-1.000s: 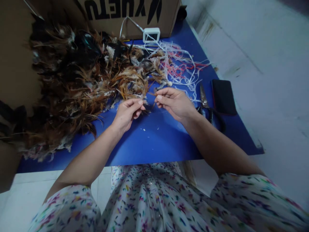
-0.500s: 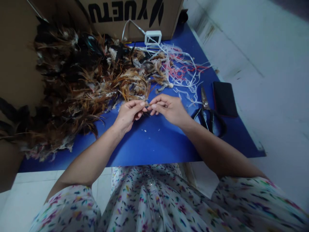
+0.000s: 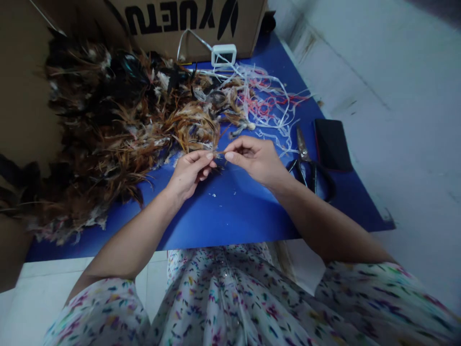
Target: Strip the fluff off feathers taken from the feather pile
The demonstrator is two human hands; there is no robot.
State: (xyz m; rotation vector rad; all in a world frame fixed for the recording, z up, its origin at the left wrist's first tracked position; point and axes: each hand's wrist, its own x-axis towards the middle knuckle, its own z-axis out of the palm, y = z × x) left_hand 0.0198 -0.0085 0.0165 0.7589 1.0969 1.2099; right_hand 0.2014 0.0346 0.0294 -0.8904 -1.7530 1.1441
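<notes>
Between my hands, above the blue table, a thin orange-brown feather [image 3: 219,153] spans the small gap. My left hand [image 3: 190,174] pinches one end between thumb and forefinger, its other fingers curled. The opposite end is in the thumb-and-finger pinch of my right hand [image 3: 254,159]. Just beyond my fingers lies a rounded bunch of golden-brown feathers [image 3: 196,126], part of a large heap of brown and black feathers [image 3: 118,115] to the left. Whether my left fingers hold more than this one feather is too small to make out.
Scissors [image 3: 304,158] with black handles lie right of my right hand, beside a black phone-like slab [image 3: 332,144]. White and pink strings [image 3: 268,98] are tangled behind. A small white-framed device [image 3: 223,55] stands before a cardboard box [image 3: 190,29]. A wall borders the table's right side.
My right hand has drawn slightly away from my left, and the feather now shows between the fingertips. My left hand keeps its pinch. The whole view has shifted a little.
</notes>
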